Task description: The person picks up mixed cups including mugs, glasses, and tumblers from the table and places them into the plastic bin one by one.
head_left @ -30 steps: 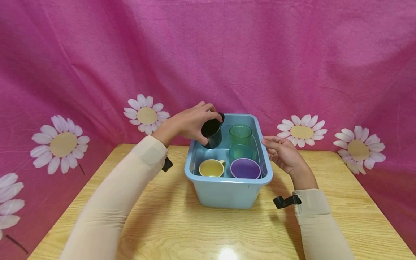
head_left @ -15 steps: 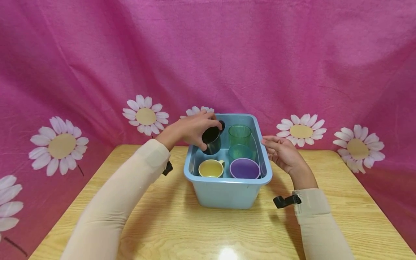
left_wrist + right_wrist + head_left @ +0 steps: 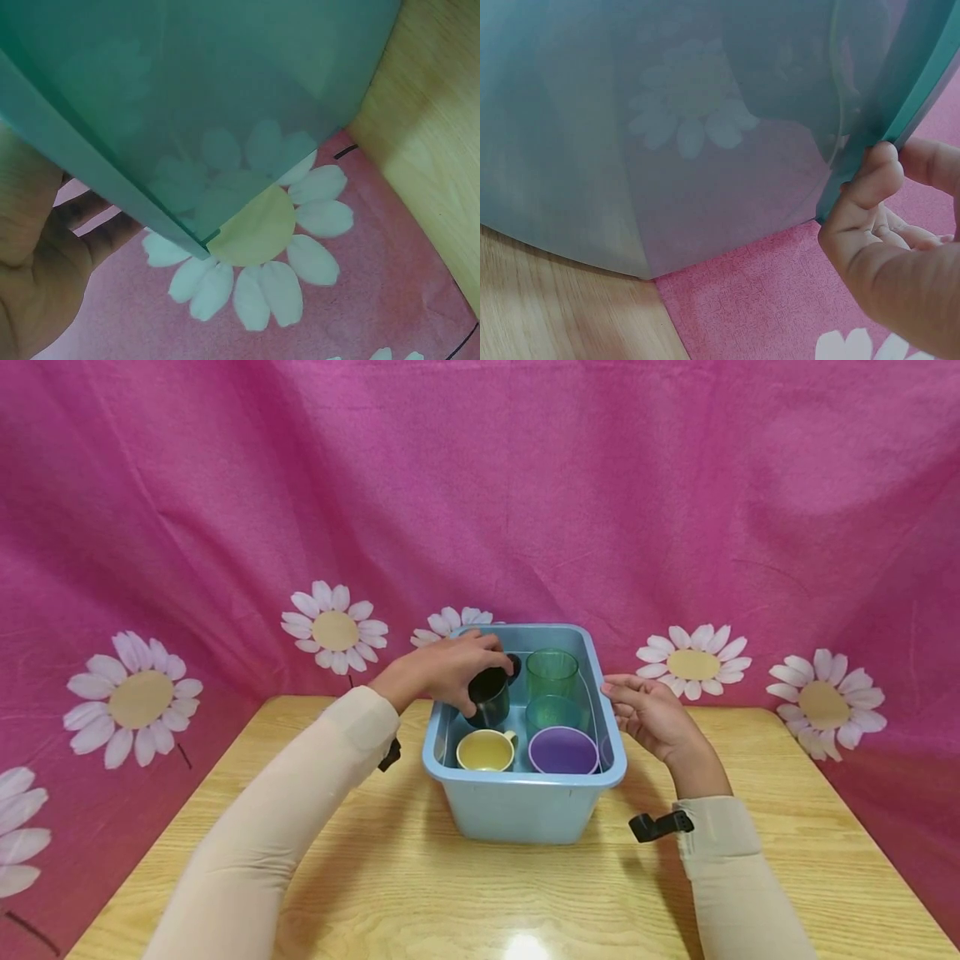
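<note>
My left hand (image 3: 461,672) grips a black mug (image 3: 491,700) by its upper edge, inside the left side of a light blue plastic tub (image 3: 525,806). The mug tilts a little, its dark handle (image 3: 513,667) toward the back right. In the left wrist view the tub wall (image 3: 225,67) hides the mug. My right hand (image 3: 656,714) pinches the tub's right rim; the right wrist view shows thumb and finger (image 3: 881,176) at that rim. Also in the tub are a yellow cup (image 3: 486,752), a purple bowl (image 3: 564,752), a green tumbler (image 3: 552,672) and a teal cup (image 3: 555,717).
The tub stands on a light wooden table (image 3: 420,893), toward its back edge. Behind and beside the table hangs a pink cloth (image 3: 480,485) printed with white daisies. Black wrist mounts sit on both cream sleeves.
My left hand has lowered the black mug deeper into the tub and moved it slightly nearer the yellow cup. The right hand stays at the rim.
</note>
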`<state>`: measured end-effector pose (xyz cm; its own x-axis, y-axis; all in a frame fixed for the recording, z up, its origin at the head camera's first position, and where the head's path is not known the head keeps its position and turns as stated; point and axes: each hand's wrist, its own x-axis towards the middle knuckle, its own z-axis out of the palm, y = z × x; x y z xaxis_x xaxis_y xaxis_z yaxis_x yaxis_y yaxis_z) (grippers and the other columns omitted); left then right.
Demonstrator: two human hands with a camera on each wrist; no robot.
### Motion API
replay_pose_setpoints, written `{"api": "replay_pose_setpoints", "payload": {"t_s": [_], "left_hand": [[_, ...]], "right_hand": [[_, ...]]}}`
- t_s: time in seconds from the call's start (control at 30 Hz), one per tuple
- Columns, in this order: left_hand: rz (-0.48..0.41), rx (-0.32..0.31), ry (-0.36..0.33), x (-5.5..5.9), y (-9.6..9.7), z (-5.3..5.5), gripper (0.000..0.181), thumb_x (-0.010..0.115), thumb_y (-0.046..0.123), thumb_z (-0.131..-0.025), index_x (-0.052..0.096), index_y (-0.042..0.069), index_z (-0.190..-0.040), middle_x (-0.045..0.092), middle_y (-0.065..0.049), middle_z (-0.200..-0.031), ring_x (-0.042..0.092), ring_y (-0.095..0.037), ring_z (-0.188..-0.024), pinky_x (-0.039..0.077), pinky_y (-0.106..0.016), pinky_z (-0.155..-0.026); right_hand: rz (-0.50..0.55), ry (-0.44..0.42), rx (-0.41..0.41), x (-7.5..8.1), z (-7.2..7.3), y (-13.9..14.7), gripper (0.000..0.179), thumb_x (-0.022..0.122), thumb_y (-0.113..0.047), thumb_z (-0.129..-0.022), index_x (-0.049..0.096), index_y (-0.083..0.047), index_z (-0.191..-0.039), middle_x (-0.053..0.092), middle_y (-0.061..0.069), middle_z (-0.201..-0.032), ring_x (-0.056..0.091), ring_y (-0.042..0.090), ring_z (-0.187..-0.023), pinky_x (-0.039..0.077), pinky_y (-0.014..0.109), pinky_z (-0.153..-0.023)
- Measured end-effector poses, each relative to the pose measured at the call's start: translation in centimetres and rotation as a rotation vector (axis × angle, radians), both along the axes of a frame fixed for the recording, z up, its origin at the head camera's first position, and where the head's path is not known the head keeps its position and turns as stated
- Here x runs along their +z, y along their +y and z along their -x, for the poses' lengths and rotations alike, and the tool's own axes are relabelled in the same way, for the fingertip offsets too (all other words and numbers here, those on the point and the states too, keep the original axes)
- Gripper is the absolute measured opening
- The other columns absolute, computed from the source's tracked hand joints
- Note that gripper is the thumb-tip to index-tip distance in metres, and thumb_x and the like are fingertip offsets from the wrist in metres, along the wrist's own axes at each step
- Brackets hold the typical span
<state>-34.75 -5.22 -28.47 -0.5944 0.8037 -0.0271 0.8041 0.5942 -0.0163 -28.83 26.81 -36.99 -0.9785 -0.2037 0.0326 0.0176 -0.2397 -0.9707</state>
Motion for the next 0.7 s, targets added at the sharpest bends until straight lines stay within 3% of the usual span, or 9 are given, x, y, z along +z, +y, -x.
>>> {"api": "replay_pose_setpoints", "payload": {"t_s": [0.33, 0.7], "left_hand": [[0.1, 0.027, -0.044, -1.1, 0.8, 0.0, 0.072, 0.09, 0.028, -0.078, 0.06, 0.023, -0.143, 0.05, -0.004, -0.14, 0.043, -0.022, -0.124, 0.055, -0.04, -0.092], [0.126, 0.022, -0.081, -1.7, 1.5, 0.9, 0.071, 0.09, 0.023, -0.078, 0.061, 0.02, -0.143, 0.052, -0.005, -0.139, 0.045, -0.022, -0.122, 0.052, -0.036, -0.096]], "right_hand": [[-0.004, -0.019, 0.001, -0.1, 0.2, 0.0, 0.012, 0.066, -0.013, -0.1, 0.069, -0.007, -0.111, 0.075, 0.002, -0.09, 0.072, 0.012, -0.076, 0.059, 0.024, -0.07], [-0.006, -0.011, 0.006, -0.1, 0.2, 0.1, 0.017, 0.066, -0.013, -0.1, 0.068, -0.003, -0.114, 0.075, 0.002, -0.091, 0.072, 0.012, -0.076, 0.059, 0.024, -0.07]]}}
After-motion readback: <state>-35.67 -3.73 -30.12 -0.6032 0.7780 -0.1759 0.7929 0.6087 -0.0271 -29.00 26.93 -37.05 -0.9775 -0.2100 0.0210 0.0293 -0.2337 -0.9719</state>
